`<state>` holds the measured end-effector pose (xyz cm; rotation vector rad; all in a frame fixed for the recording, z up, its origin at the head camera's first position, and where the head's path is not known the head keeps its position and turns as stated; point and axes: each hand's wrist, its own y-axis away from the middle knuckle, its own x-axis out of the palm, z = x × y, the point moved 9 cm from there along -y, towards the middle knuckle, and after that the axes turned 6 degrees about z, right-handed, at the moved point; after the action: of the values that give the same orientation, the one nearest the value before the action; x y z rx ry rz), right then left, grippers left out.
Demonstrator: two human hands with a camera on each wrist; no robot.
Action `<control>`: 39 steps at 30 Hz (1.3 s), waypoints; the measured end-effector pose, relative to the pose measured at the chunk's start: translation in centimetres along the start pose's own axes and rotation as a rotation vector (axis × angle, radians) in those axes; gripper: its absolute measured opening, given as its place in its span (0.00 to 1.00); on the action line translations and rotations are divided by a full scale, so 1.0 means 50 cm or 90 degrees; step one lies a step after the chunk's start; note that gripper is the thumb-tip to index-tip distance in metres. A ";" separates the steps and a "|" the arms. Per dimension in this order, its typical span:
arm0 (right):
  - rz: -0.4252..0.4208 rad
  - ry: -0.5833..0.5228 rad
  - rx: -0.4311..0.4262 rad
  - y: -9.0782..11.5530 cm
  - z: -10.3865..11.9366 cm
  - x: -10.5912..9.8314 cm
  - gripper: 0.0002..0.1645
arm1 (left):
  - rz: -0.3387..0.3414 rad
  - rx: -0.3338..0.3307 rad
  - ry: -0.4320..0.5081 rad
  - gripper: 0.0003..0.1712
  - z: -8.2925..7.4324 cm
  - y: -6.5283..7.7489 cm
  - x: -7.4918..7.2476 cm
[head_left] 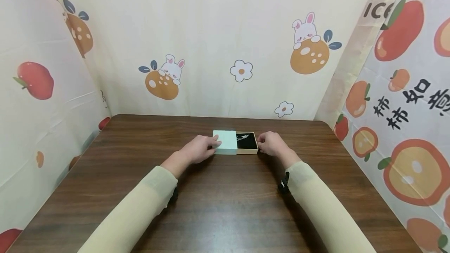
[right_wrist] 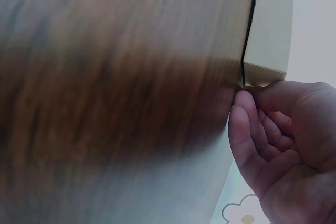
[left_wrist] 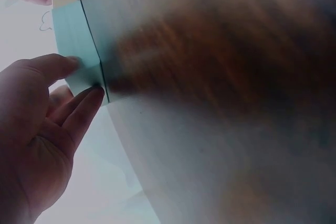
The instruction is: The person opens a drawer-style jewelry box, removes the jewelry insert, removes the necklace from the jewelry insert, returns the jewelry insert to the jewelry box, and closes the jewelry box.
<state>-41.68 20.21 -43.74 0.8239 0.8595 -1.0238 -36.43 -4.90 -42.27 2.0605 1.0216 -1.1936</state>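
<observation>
A drawer-style jewelry box lies near the table's far edge, its tan inner tray (head_left: 247, 152) partly out of the mint-green sleeve (head_left: 226, 142) toward the right. On the tray's black padding (head_left: 249, 143) rests a silvery piece of jewelry (head_left: 242, 138), too small to make out fully. My left hand (head_left: 199, 148) grips the sleeve's left end, thumb on its top face; the left wrist view has the fingers on the sleeve (left_wrist: 76, 35) too. At the tray's right end, my right hand (head_left: 272, 143) holds on with curled fingers, thumb and fingertips close together by the end wall (right_wrist: 265, 73).
The brown wooden table (head_left: 225, 202) stretches from the box toward me. Behind it hangs a cream curtain (head_left: 211, 42) with printed fruit and rabbits. Printed cloth also hangs along the left (head_left: 38, 128) and right (head_left: 415, 108) sides. A dark band (head_left: 284, 182) circles my right wrist.
</observation>
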 end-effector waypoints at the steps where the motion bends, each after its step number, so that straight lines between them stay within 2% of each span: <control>1: 0.000 -0.002 0.001 0.000 -0.001 0.001 0.09 | 0.000 0.000 0.001 0.26 0.000 0.000 0.000; 10: 0.023 -0.034 0.013 0.004 -0.005 0.005 0.08 | 0.000 -0.002 0.007 0.26 0.003 0.001 0.003; 14: 0.037 -0.050 0.016 0.013 -0.005 -0.004 0.14 | 0.003 -0.002 0.010 0.26 0.004 0.000 0.005; 20: -0.020 -0.025 0.005 0.013 0.006 -0.028 0.19 | 0.003 -0.009 0.009 0.27 0.007 0.001 0.006; 24: -0.038 -0.023 -0.014 0.005 0.023 -0.024 0.21 | 0.002 -0.008 0.009 0.26 0.004 0.004 0.006; 27: -0.038 0.006 -0.019 -0.001 0.034 -0.015 0.23 | 0.001 -0.009 0.011 0.26 0.003 0.006 0.006; 32: -0.045 0.088 0.010 -0.004 0.045 -0.007 0.26 | -0.002 -0.002 0.006 0.26 0.000 0.005 0.006; 39: -0.037 0.192 0.020 -0.002 0.075 -0.005 0.23 | -0.003 -0.001 0.003 0.26 0.000 0.002 0.001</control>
<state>-41.08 16.97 -41.96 1.0005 1.1317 -0.9797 -36.33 -4.97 -42.31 2.0615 1.0297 -1.1911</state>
